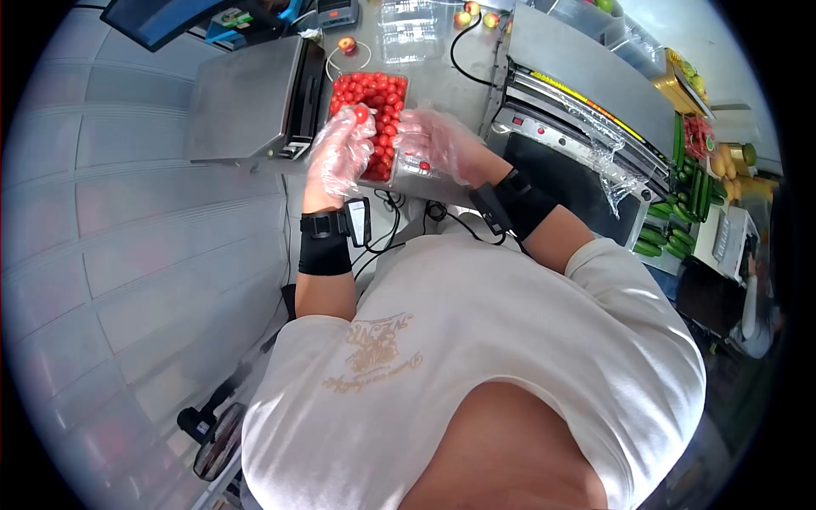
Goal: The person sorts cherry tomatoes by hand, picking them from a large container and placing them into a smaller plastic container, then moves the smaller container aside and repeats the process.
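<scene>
A clear plastic tray (pixel 392 178) heaped with red cherry tomatoes (pixel 374 87) lies on the steel counter in front of me. My left hand (pixel 340 153), in a clear plastic glove, is over the tray's left side, with a single cherry tomato (pixel 361 113) pinched at its fingertips. On the other side, my right hand (pixel 438 138), gloved the same way, has its fingers stretched toward the tray's right rim. One loose tomato (pixel 425 166) shows just below those fingers.
A film-wrapping machine (pixel 586 93) with crumpled film (pixel 614 174) stands to the right. A steel box (pixel 246 102) borders the tray on the left. Clear empty trays (pixel 410 30) and several apples (pixel 490 19) sit farther back. Cucumbers (pixel 699 191) lie at far right.
</scene>
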`<state>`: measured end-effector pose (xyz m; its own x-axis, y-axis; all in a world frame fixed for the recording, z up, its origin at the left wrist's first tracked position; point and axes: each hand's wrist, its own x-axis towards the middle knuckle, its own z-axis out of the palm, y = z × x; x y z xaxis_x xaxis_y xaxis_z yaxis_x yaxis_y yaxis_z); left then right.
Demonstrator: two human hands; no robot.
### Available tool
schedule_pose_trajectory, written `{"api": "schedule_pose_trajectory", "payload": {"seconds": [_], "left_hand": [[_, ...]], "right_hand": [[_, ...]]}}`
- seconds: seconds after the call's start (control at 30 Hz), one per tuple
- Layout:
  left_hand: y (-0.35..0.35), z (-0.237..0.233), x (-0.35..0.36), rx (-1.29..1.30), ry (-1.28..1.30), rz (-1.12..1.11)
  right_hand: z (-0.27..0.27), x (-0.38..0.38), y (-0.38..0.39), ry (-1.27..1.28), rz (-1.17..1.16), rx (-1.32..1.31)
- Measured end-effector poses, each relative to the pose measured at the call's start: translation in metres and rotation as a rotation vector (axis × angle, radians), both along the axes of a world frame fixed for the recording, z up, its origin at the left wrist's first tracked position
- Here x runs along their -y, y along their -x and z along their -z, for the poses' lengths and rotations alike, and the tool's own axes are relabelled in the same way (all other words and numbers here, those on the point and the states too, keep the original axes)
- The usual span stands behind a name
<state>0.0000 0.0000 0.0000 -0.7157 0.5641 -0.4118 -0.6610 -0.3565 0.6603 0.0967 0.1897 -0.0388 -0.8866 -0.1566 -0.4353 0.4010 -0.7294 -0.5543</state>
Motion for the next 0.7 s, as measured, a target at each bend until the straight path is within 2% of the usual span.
{"api": "schedule_pose_trajectory", "payload": {"seconds": [0.03,0.07,0.1,0.17,0.2,0.23,0.27,0.3,0.37,0.43,0.47,0.5,0.57,0.6,0.63,0.7], "left_hand": [[-0.011,-0.008,-0.002,-0.005,0.151,-0.049],[-0.013,0.005,0.002,-0.261,0.272,0.111],[0.043,-0.014,-0.032,-0.649,0.371,0.035],[-0.029,0.0,-0.027,-0.851,0.533,0.137],[-0.053,0.006,-0.021,-1.132,0.689,0.163],[-0.053,0.009,-0.02,-1.482,0.839,0.163],[-0.057,0.014,-0.021,-1.423,0.774,0.101],[-0.072,0.014,-0.021,-1.357,0.728,0.019],[-0.082,0.021,-0.015,-1.31,0.826,0.064],[-0.087,0.028,-0.003,-1.289,0.862,0.147],[-0.088,0.032,0.006,-1.279,0.892,0.234],[-0.088,0.038,0.017,-1.275,0.903,0.234],[-0.09,0.046,0.039,-1.232,1.044,0.184],[-0.089,0.037,0.047,-1.18,1.139,0.211],[-0.088,0.037,0.057,-1.175,1.149,0.212],[-0.085,0.038,0.074,-1.034,1.439,0.192]], "right_hand": [[-0.019,0.008,-0.006,0.104,0.027,0.019],[-0.028,0.014,-0.009,0.206,0.056,0.037],[-0.033,-0.008,0.066,0.154,0.038,-0.156],[-0.002,0.016,0.019,0.234,0.035,0.072],[0.03,0.031,-0.004,-0.042,0.003,-0.088],[0.079,0.032,0.0,-0.034,-0.011,-0.106],[0.137,0.023,0.006,-0.424,-0.055,-0.32],[0.136,0.023,0.0,-0.808,-0.1,-0.511],[0.134,0.015,-0.001,-0.798,-0.027,-0.527],[0.083,0.003,-0.005,0.196,0.323,0.41],[0.091,-0.004,-0.007,-0.108,0.267,0.273],[0.118,-0.011,-0.001,-0.102,0.258,0.274],[0.186,-0.022,0.009,-0.687,0.254,-0.214],[0.194,-0.031,0.002,-0.816,0.248,-0.28],[0.179,-0.028,0.002,-0.808,0.243,-0.279],[0.126,-0.022,0.003,0.164,0.546,0.2]]}}
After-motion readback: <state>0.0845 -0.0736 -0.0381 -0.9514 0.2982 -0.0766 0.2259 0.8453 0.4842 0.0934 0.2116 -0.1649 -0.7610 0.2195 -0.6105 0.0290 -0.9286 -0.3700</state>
